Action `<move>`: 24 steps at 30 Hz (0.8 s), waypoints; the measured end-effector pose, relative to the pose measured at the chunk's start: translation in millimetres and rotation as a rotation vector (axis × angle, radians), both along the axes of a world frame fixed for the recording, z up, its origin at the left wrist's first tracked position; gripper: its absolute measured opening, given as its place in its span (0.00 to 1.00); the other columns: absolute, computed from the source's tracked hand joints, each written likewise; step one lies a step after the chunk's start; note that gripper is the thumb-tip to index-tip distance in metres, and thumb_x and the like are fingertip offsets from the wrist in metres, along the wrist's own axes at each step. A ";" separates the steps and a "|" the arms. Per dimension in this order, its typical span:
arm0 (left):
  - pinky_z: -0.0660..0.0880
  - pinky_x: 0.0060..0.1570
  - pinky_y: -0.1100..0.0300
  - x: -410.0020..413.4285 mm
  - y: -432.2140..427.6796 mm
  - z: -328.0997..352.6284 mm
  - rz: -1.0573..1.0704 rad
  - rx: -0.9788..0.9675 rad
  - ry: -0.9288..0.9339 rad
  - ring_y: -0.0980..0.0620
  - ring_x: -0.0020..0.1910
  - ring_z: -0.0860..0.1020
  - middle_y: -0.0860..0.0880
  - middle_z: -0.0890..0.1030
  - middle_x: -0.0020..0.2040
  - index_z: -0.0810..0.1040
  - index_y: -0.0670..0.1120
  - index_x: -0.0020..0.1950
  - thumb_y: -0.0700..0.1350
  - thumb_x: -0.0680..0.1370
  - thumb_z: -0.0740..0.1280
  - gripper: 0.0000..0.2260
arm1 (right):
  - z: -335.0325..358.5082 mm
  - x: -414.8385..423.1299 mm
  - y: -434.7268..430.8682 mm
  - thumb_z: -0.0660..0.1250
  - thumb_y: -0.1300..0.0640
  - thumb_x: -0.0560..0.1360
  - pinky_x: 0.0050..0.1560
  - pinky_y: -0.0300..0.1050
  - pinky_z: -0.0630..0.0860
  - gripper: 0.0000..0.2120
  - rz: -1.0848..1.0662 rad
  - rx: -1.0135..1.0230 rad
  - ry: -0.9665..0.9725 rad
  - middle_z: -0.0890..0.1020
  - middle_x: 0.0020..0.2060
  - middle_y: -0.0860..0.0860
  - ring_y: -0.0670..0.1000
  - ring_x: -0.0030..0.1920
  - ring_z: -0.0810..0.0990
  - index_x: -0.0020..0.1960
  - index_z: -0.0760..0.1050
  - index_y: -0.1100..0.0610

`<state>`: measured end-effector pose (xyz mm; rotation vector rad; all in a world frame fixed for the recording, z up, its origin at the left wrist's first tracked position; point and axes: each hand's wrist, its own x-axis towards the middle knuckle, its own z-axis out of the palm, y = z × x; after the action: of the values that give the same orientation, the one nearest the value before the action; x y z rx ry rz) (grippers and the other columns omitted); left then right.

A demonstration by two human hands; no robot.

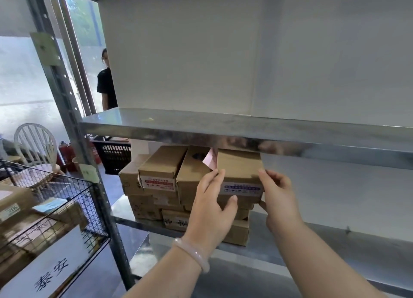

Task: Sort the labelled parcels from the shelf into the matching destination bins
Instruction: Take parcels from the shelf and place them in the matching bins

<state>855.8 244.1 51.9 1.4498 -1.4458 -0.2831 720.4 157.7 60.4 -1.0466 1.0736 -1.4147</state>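
Under the shiny metal shelf point(223, 139), on top of a pile of brown boxes point(143, 206), sits the parcel point(240, 166) I want. I have the left hand point(212, 201) on its left side and the right hand point(279, 199) on its right side, so both hands grip it from the two ends. The fingers curl along the sides. The left thumb lies low across the front, but I can hardly see the right thumb. I think holding both ends lets the box slide out straight and not tip. It sits at the right end of the top row, tight beside another box and close under the shelf, with little room above. The parcel is a plain brown cardboard box. A white label point(242, 189) with blue writing is stuck on its front, and the words are too small for me to read. A pink slip point(211, 160) pokes up by its left corner. Off to the left is a wire bin point(89, 208) with boxes inside and a white sign point(51, 264). I guess parcels go there when the label matches.
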 end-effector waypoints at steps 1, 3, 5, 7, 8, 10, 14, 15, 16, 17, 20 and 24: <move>0.63 0.57 0.82 -1.2 5.0 -3.0 -0.013 -0.009 0.027 0.71 0.69 0.60 0.63 0.60 0.71 0.61 0.56 0.77 0.46 0.80 0.68 0.28 | -1.8 -3.0 5.4 0.71 0.48 0.75 0.53 0.50 0.79 0.13 -0.002 0.010 -0.017 0.81 0.51 0.47 0.46 0.51 0.80 0.57 0.73 0.46; 0.64 0.57 0.81 -2.8 14.7 -9.5 -0.038 -0.030 0.064 0.69 0.70 0.62 0.66 0.61 0.70 0.62 0.56 0.77 0.44 0.79 0.68 0.28 | -6.5 -9.0 16.9 0.71 0.50 0.74 0.55 0.52 0.78 0.19 0.018 0.036 -0.044 0.80 0.52 0.46 0.47 0.53 0.80 0.63 0.72 0.45; 0.66 0.57 0.80 -2.5 25.7 -17.1 -0.077 -0.051 0.101 0.68 0.70 0.63 0.68 0.61 0.70 0.63 0.56 0.76 0.42 0.79 0.68 0.28 | -11.0 -12.5 31.4 0.70 0.50 0.75 0.50 0.48 0.77 0.19 0.048 0.050 -0.058 0.81 0.52 0.47 0.48 0.53 0.80 0.64 0.73 0.45; 0.67 0.63 0.75 -2.5 35.3 -23.9 -0.109 -0.047 0.127 0.64 0.72 0.64 0.69 0.60 0.70 0.62 0.60 0.75 0.44 0.79 0.68 0.27 | -14.1 -13.2 45.8 0.69 0.49 0.75 0.46 0.45 0.75 0.16 0.058 0.054 -0.062 0.82 0.50 0.49 0.49 0.52 0.81 0.62 0.73 0.45; 0.67 0.65 0.72 -2.2 39.5 -26.2 -0.122 -0.045 0.141 0.62 0.72 0.64 0.69 0.60 0.70 0.62 0.60 0.75 0.46 0.78 0.67 0.27 | -14.5 -12.7 52.8 0.69 0.48 0.75 0.46 0.45 0.75 0.15 0.053 0.057 -0.060 0.82 0.49 0.49 0.50 0.51 0.81 0.61 0.73 0.45; 0.67 0.66 0.71 -0.9 48.5 -27.9 -0.149 -0.052 0.148 0.60 0.73 0.65 0.68 0.61 0.70 0.62 0.59 0.75 0.48 0.77 0.66 0.27 | -13.2 -11.7 66.0 0.70 0.46 0.74 0.48 0.47 0.76 0.16 0.029 0.055 -0.063 0.82 0.50 0.49 0.50 0.51 0.81 0.59 0.72 0.44; 0.71 0.64 0.67 0.1 63.6 -23.3 -0.223 0.003 0.212 0.61 0.69 0.68 0.68 0.61 0.67 0.60 0.71 0.70 0.51 0.76 0.66 0.27 | -12.8 -13.5 96.4 0.73 0.53 0.73 0.56 0.52 0.79 0.17 -0.041 -0.016 -0.072 0.80 0.56 0.48 0.51 0.56 0.80 0.58 0.72 0.41; 0.71 0.62 0.69 0.9 66.3 -21.3 -0.231 0.038 0.235 0.64 0.67 0.68 0.68 0.61 0.66 0.58 0.73 0.69 0.53 0.76 0.66 0.28 | -14.3 -12.9 105.9 0.73 0.54 0.73 0.55 0.48 0.79 0.18 -0.060 -0.061 -0.039 0.80 0.56 0.45 0.49 0.57 0.79 0.57 0.72 0.38; 0.70 0.59 0.74 2.4 69.1 -18.5 -0.235 0.079 0.251 0.69 0.65 0.66 0.68 0.60 0.66 0.56 0.75 0.69 0.55 0.76 0.66 0.28 | -15.9 -11.6 115.8 0.74 0.53 0.72 0.53 0.43 0.78 0.19 -0.085 -0.114 0.028 0.79 0.57 0.42 0.46 0.58 0.78 0.57 0.72 0.36; 0.68 0.54 0.80 4.0 71.2 -15.3 -0.239 0.123 0.257 0.74 0.62 0.65 0.66 0.61 0.67 0.55 0.74 0.71 0.58 0.76 0.66 0.29 | -17.2 -9.9 125.4 0.75 0.52 0.71 0.51 0.38 0.76 0.20 -0.115 -0.171 0.129 0.77 0.57 0.39 0.43 0.59 0.77 0.56 0.72 0.35; 0.72 0.56 0.74 9.6 75.0 -7.0 -0.304 0.176 0.381 0.72 0.61 0.70 0.57 0.67 0.68 0.56 0.65 0.77 0.62 0.72 0.71 0.37 | -19.7 -5.3 148.8 0.76 0.46 0.65 0.58 0.43 0.72 0.26 -0.242 -0.406 0.533 0.73 0.60 0.39 0.45 0.63 0.71 0.60 0.70 0.35; 0.77 0.61 0.53 21.2 83.5 3.9 -0.406 0.202 0.644 0.54 0.63 0.78 0.53 0.80 0.63 0.67 0.71 0.66 0.66 0.58 0.80 0.39 | -21.2 9.1 163.6 0.80 0.48 0.62 0.70 0.43 0.65 0.35 -0.263 -0.771 0.807 0.71 0.68 0.47 0.51 0.71 0.66 0.66 0.71 0.48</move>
<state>877.0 327.6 55.8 1.0551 -1.1738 -1.0718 729.5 321.2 39.2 -2.2287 1.2674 -1.7120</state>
